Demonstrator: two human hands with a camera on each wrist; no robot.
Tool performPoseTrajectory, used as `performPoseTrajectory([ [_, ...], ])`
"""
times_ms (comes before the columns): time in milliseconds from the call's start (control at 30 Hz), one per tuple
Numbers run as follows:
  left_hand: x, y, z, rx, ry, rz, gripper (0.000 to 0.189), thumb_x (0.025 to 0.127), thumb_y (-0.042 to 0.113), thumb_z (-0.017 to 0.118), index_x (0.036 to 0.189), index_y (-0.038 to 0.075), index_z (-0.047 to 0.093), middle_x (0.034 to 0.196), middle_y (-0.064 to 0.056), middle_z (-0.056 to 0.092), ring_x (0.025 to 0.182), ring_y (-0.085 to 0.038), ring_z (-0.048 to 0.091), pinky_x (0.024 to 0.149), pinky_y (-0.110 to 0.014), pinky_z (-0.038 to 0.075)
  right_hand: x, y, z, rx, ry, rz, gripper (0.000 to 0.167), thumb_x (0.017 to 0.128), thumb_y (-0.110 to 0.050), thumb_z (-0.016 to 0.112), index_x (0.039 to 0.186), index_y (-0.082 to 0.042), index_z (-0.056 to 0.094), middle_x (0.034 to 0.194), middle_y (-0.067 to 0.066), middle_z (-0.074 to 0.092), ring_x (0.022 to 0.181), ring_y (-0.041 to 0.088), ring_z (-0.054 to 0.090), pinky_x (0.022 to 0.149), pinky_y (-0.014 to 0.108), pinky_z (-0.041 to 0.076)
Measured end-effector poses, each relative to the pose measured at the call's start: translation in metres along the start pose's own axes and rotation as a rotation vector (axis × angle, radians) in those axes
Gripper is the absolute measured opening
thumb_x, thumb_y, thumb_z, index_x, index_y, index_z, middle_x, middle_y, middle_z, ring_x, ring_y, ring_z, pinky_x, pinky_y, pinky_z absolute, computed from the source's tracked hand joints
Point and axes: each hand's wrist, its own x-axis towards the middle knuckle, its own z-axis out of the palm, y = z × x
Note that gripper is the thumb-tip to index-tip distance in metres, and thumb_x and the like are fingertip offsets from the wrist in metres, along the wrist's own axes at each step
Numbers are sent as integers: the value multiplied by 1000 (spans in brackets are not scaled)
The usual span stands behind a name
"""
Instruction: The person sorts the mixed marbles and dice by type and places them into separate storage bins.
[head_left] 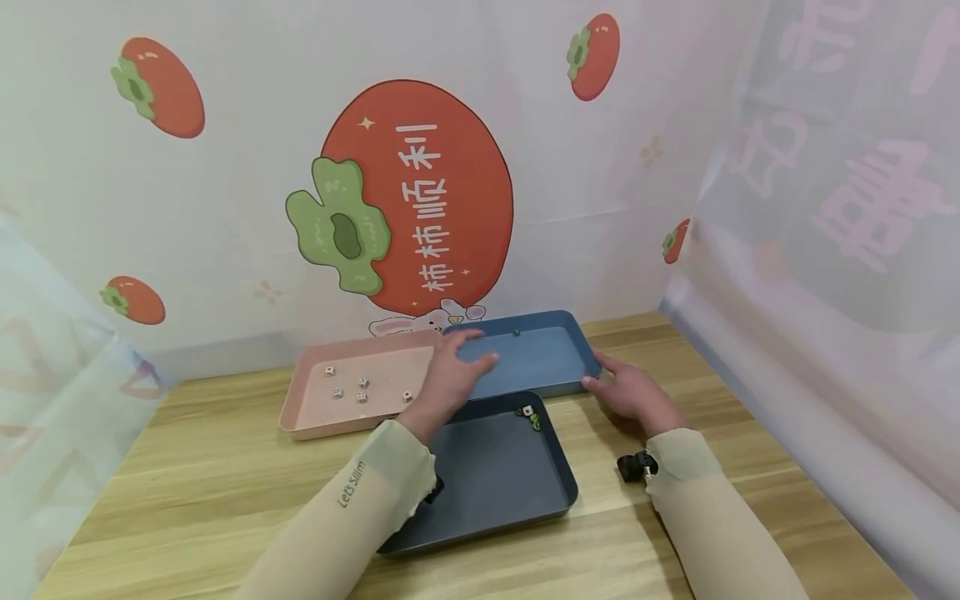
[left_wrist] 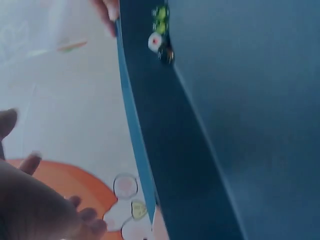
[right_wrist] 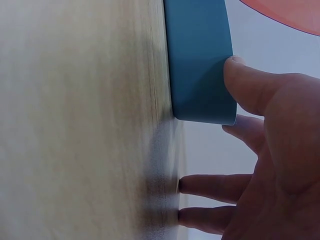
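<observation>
My left hand (head_left: 448, 379) reaches over the right end of a pink tray (head_left: 289, 402) and the left end of a blue tray (head_left: 536, 358), its fingers spread with nothing between them. At the blue tray's near right corner is my right hand (head_left: 633, 393). In the right wrist view, the thumb (right_wrist: 247, 85) touches the near wall at the rim, and the index finger lies just around the corner. Two other fingers (right_wrist: 215, 187) extend straight down beside the tray toward the table. A small dark green piece (head_left: 517, 332) lies in the blue tray.
A dark grey tray (head_left: 502, 475) stands in front, partly under the left forearm. In its far right corner sit a white die (head_left: 527, 410) and green pieces (head_left: 536, 422). Several white dice (head_left: 362, 397) lie in the pink tray. A printed cloth (head_left: 247, 208) hangs behind the wooden table (head_left: 217, 492).
</observation>
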Motion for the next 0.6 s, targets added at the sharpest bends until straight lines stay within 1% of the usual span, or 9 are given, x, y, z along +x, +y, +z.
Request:
performPoseTrajectory([
  [67,-3,1,9,55,-58,-14,42,91,34,73,130,20,65,156,-10,31,142,-32,27,106,-56,35,0,0,0,-2,0,-3,75,102,-51,50,160,-15,20,151,27,38,135,49,36,104,65,31],
  [133,-6,0,18,111,-104,-15,34,91,31,74,123,21,70,156,-12,32,142,-35,28,106,-56,36,0,-1,0,-1,1,-4,75,101,-51,50,160,-15,21,150,26,39,135,49,36,105,65,31],
  [200,-8,-2,26,151,-139,-14,30,91,29,75,119,22,71,155,-13,32,141,-37,29,105,-57,36,0,0,1,-6,1,-6,75,102,-50,50,160,-15,21,150,27,39,135,49,37,104,65,31],
  [300,-8,-7,35,179,-181,-7,25,91,25,75,115,21,73,155,-14,33,142,-39,29,105,-57,36,-1,-1,1,-7,-3,-3,74,102,-50,51,160,-15,21,150,27,40,135,49,37,105,64,31],
  [500,-4,-13,42,214,-238,3,21,92,23,74,112,18,76,154,-18,35,141,-40,29,105,-57,35,-2,-4,0,-3,-11,4,74,102,-49,51,160,-14,21,150,26,39,135,49,36,105,64,30],
  [600,-2,-15,44,253,-261,21,18,91,22,74,109,20,77,154,-18,36,140,-40,32,106,-57,34,-2,-5,-2,-3,-8,7,74,102,-48,51,160,-14,21,151,26,39,136,49,35,105,64,30],
])
